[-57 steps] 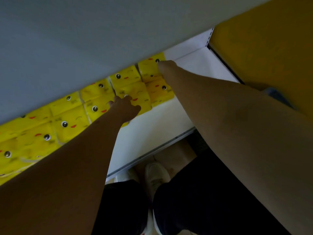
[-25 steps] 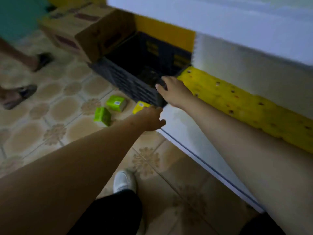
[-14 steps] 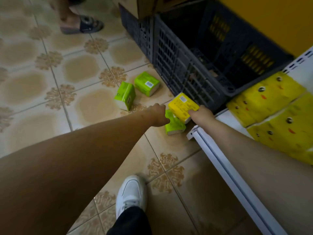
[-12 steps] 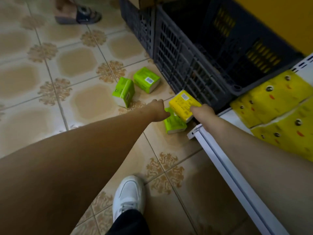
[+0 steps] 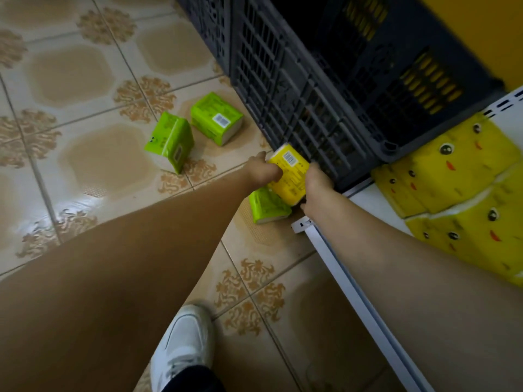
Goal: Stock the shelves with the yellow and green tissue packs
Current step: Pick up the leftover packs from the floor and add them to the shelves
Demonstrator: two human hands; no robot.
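A patterned tile floor (image 5: 85,80) fills the left of the view. On it lie two green tissue packs (image 5: 169,141), touching or nearly touching, one on its edge and one flat (image 5: 216,117) with a barcode label up. Right of them, near the centre, the left hand (image 5: 263,172) and the right hand (image 5: 318,183) meet on a single yellow tissue pack (image 5: 290,172), each gripping one side of it, fingers curled round its edges. This pack sits tilted on top of a third green pack (image 5: 267,206), just beside the wall of a dark plastic crate (image 5: 283,80). Further right, the white bottom shelf (image 5: 368,199) carries a stacked row of yellow packs (image 5: 458,176) printed with cartoon eyes and red marks.

The job looks partly done: yellow packs are already shelved, while one yellow pack and three green ones are not yet on the shelf, and no shelved green pack is visible.

Hard to tell: the crate's inside is too dark to show any contents, the shelved row runs off the right edge, and the forearms hide part of the floor and shelf lip. A white shoe (image 5: 184,346) shows at the bottom.
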